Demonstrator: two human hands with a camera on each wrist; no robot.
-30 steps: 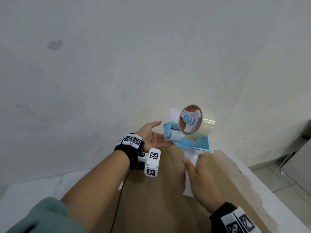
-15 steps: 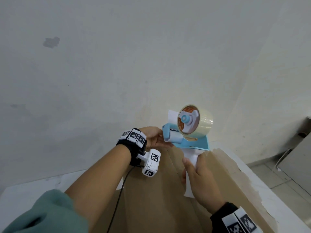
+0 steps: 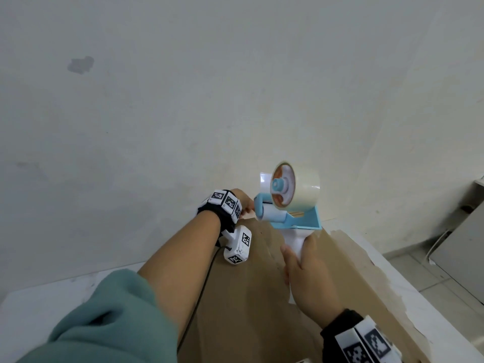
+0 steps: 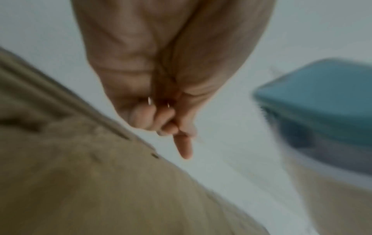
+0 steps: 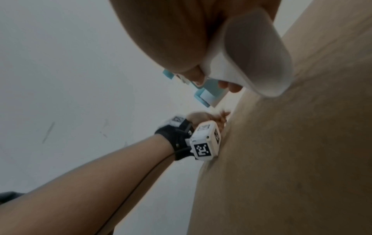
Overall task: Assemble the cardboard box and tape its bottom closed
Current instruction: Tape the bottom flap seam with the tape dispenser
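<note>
1. While your right hand [image 3: 309, 279] wraps the smooth white handle of the blue tape dispenser [image 3: 290, 218], its glossy clear roll stands above the brown cardboard box's [image 3: 251, 297] far edge.
2. Your left hand [image 4: 161, 89], fingers curled, pinches at that edge; what it holds is too blurred to tell.

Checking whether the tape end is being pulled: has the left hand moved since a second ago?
Yes. The left hand has turned palm-down and closed in toward the tape dispenser roller, at the cardboard box far edge.
</note>
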